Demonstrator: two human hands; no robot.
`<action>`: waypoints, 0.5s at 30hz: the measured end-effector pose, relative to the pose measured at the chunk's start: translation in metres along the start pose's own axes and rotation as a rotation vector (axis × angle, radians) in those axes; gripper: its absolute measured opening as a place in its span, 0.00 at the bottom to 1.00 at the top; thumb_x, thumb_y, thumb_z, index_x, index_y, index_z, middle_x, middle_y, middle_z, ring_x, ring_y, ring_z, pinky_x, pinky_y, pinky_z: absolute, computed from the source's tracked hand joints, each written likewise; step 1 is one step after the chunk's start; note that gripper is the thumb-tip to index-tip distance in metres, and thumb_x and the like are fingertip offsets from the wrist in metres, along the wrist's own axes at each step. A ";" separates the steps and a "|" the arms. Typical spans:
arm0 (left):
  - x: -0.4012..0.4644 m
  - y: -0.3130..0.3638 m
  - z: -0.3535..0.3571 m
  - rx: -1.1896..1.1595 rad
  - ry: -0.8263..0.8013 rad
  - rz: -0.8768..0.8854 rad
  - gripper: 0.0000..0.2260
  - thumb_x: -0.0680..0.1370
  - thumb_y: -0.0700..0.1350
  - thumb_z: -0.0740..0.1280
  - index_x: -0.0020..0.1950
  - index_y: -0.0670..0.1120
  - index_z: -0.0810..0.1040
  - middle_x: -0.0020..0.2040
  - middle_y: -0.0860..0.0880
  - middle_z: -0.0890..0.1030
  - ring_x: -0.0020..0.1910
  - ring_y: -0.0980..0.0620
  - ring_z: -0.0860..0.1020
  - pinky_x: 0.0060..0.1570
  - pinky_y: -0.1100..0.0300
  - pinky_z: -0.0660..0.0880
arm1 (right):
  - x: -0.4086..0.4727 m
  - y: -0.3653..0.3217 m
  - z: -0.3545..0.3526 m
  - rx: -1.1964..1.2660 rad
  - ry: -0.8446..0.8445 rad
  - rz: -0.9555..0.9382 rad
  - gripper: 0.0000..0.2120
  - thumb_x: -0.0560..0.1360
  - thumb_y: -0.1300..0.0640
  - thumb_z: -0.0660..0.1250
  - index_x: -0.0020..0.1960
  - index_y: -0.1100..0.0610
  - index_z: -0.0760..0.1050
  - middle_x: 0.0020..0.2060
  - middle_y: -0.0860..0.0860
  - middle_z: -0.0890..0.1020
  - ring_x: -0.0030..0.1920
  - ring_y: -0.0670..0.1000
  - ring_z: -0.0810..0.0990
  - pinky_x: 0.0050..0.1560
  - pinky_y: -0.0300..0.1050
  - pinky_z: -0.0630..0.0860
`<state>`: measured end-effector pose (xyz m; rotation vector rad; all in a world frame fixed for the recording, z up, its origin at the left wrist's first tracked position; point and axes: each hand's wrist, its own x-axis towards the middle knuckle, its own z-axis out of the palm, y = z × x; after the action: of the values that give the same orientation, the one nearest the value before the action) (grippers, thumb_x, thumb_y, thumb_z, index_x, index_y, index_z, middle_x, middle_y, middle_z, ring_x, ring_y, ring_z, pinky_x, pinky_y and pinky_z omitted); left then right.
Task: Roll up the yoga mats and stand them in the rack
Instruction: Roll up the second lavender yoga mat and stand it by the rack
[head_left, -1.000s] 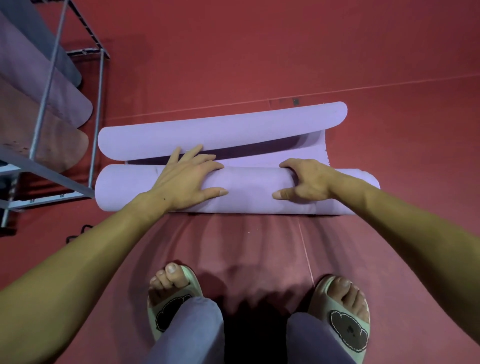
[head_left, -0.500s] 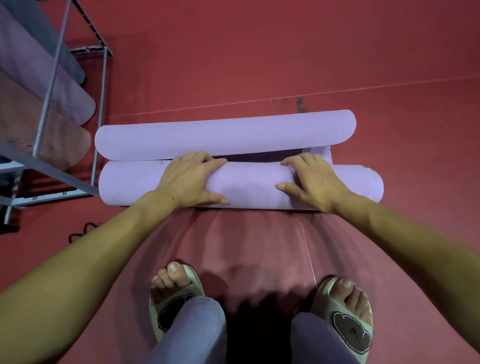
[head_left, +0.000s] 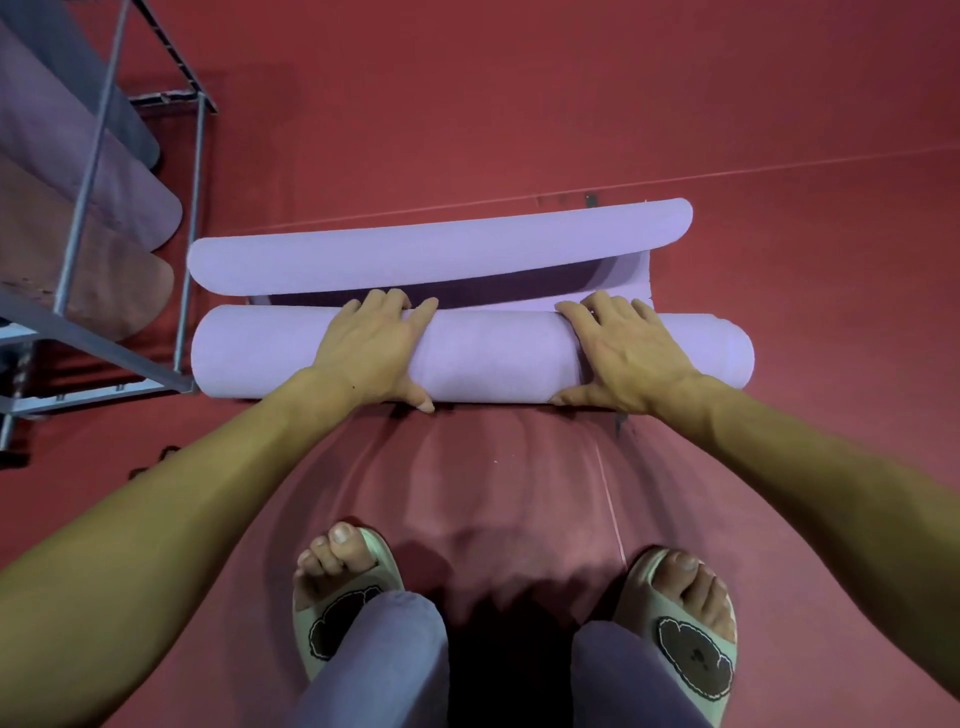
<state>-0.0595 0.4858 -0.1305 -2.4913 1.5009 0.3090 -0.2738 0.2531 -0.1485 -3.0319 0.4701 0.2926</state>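
Note:
A lilac yoga mat (head_left: 493, 358) lies on the red floor, rolled into a thick tube running left to right. Its free far end (head_left: 441, 249) curls up in a long flap just behind the tube, with a narrow dark gap between them. My left hand (head_left: 369, 353) grips the tube left of its middle, fingers hooked over the far side and thumb at the near bottom edge. My right hand (head_left: 623, 358) grips it towards the right end in the same way. The grey metal rack (head_left: 189, 208) stands at the left, its base touching the tube's left end.
Several rolled mats (head_left: 119, 208), purple, grey and brownish, lean in the rack at the upper left. My feet in pale slippers (head_left: 343, 613) stand on the red floor behind the tube. Open red floor stretches beyond and to the right of the mat.
The tube has rolled a little further away from me, and the flat strip before the curled end has shrunk. Both hands have shifted so that the fingers hook over the tube's far side.

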 end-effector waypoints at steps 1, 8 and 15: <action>0.000 0.001 0.001 0.004 0.022 -0.004 0.58 0.59 0.73 0.79 0.82 0.51 0.61 0.68 0.47 0.74 0.65 0.43 0.73 0.64 0.47 0.72 | -0.001 0.000 0.000 -0.009 0.004 0.005 0.54 0.63 0.23 0.71 0.78 0.53 0.62 0.65 0.55 0.72 0.64 0.61 0.74 0.71 0.67 0.67; 0.006 -0.006 -0.008 -0.038 0.056 0.006 0.47 0.58 0.74 0.77 0.71 0.54 0.71 0.60 0.52 0.82 0.58 0.44 0.78 0.49 0.49 0.74 | 0.006 -0.001 -0.006 -0.100 -0.025 0.005 0.55 0.55 0.26 0.78 0.73 0.51 0.65 0.65 0.50 0.76 0.60 0.60 0.75 0.63 0.59 0.72; 0.004 -0.014 -0.020 -0.179 -0.349 0.038 0.49 0.52 0.82 0.73 0.69 0.63 0.72 0.59 0.60 0.80 0.57 0.50 0.78 0.57 0.48 0.76 | 0.015 0.001 -0.033 0.153 -0.492 0.025 0.50 0.50 0.29 0.83 0.65 0.43 0.66 0.54 0.45 0.80 0.53 0.54 0.80 0.54 0.53 0.78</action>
<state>-0.0443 0.4832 -0.1113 -2.3764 1.4288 0.8700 -0.2546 0.2450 -0.1186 -2.6694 0.4614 0.9244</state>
